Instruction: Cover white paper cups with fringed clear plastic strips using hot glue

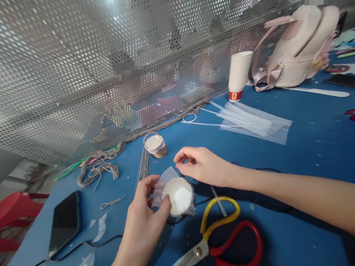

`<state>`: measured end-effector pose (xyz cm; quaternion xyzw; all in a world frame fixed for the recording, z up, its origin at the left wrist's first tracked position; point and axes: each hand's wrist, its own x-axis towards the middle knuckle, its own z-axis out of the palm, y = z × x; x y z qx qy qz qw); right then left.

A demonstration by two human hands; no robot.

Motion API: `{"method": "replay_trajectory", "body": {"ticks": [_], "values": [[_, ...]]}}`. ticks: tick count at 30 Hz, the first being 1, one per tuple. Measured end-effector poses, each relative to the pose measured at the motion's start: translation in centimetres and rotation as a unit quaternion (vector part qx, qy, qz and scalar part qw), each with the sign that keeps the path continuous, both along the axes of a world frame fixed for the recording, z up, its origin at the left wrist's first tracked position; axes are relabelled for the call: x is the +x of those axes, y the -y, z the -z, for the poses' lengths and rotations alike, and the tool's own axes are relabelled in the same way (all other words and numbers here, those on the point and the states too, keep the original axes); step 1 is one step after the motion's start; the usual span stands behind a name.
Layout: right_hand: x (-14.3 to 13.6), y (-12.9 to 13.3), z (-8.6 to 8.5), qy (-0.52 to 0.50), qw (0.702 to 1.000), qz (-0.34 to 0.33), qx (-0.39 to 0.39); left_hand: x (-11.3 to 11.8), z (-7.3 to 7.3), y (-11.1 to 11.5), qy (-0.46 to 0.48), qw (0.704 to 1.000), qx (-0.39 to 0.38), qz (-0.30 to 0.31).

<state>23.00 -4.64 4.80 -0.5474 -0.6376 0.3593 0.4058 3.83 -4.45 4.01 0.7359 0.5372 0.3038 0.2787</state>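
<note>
A small white cup [174, 184] with pleated sheer ribbon around its outside is tilted so its inside shows. My left hand [150, 208] grips it, thumb at the near rim and fingers behind the ribbon. Just right of the ribbon's upper end is my right hand [194, 164], its fingers curled together; whether anything is between them is too small to tell. Scissors [205, 246] with one yellow and one red handle lie below the cup, blades apart. A finished-looking little basket [156, 146] with a thin handle stands behind the hands.
Sheer strips [254, 123] lie beside stacked paper cups [240, 74]. A pale backpack [298, 51] stands at back right. Grey cord [100, 168], a phone [65, 218], a black cable [86, 244] and scraps [101, 228] are on the left. A perforated metal screen [73, 67] borders the table.
</note>
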Motion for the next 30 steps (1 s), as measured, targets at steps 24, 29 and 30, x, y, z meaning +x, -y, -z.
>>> {"method": "replay_trajectory", "body": {"ticks": [24,29,30], "values": [[-1.8,-2.2,1.0,0.185,0.977,-0.098,0.034,-0.1,0.2,0.9,0.082,0.992,-0.098,-0.012],[-1.4,-2.2,0.9,0.187,0.976,-0.105,0.028,0.0,0.3,1.0,0.094,0.991,-0.096,-0.006],[-1.1,-2.0,0.8,0.181,0.977,-0.111,0.024,-0.1,0.3,1.0,0.095,0.991,-0.098,-0.007]]}}
